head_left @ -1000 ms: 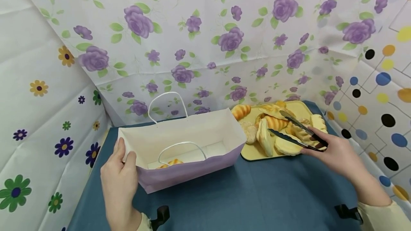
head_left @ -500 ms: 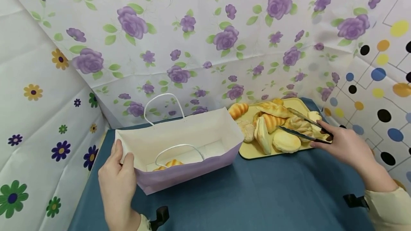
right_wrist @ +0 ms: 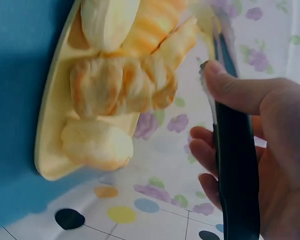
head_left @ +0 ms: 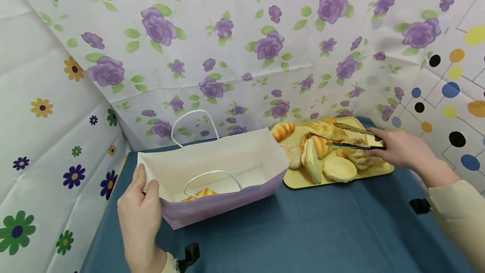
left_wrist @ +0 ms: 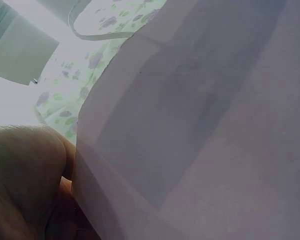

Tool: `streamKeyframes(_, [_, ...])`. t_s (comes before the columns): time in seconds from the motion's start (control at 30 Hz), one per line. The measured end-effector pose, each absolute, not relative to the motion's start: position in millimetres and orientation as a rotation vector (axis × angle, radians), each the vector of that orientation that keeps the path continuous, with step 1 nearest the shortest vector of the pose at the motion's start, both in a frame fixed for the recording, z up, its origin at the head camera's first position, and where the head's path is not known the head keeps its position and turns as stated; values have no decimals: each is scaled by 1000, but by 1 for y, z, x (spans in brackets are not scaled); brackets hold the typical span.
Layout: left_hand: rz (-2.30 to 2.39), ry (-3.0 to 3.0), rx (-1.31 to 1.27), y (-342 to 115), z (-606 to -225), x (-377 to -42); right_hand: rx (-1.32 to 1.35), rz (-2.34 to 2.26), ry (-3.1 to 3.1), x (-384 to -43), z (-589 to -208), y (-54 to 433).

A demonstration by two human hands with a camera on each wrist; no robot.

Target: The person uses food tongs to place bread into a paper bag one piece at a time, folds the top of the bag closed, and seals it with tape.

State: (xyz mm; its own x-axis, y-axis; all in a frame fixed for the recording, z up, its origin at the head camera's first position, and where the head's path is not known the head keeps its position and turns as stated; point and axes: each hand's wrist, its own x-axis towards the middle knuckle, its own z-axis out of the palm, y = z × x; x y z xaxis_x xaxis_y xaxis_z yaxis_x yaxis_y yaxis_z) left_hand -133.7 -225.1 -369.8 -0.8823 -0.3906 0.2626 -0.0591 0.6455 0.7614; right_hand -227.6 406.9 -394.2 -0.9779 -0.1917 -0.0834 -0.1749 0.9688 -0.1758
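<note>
My left hand [head_left: 140, 212] pinches the left end of a purple paper bag [head_left: 227, 207] between thumb and fingers. The bag is white inside, its mouth spread wide, and a striped bread roll [head_left: 205, 192] lies in it, partly hidden by the front wall. In my right hand [head_left: 407, 148] is a pair of black-handled tongs [right_wrist: 237, 175], held over a yellow tray [head_left: 299, 186] of bread. Their tips stand apart above the far breads; whether they touch any cannot be told. A twisted bread [right_wrist: 122, 85] and a round flat bread [head_left: 339, 169] lie nearest below.
On the tray are also a long split bread [head_left: 311, 163], a striped roll [head_left: 283, 131] at the back left corner, and a bumpy roll [head_left: 291, 156] beside the bag. A blue cloth [head_left: 295, 226] covers the table. Patterned curtains [head_left: 227, 54] stand close behind and at both sides.
My right hand has moved back and to the right over the tray, turning the tongs more level, their tips now farther back. The left hand and bag hold still.
</note>
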Motion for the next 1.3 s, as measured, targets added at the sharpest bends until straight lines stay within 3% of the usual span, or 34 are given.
streamKeyframes(0.53, [-1101,-2480,348,-225,-370,-135,-333,82,2944,-299,-378,409])
streamKeyframes(1.3, [-1103,-2456,358,-224,-369,-134,-218,15,2805,-325,-364,410])
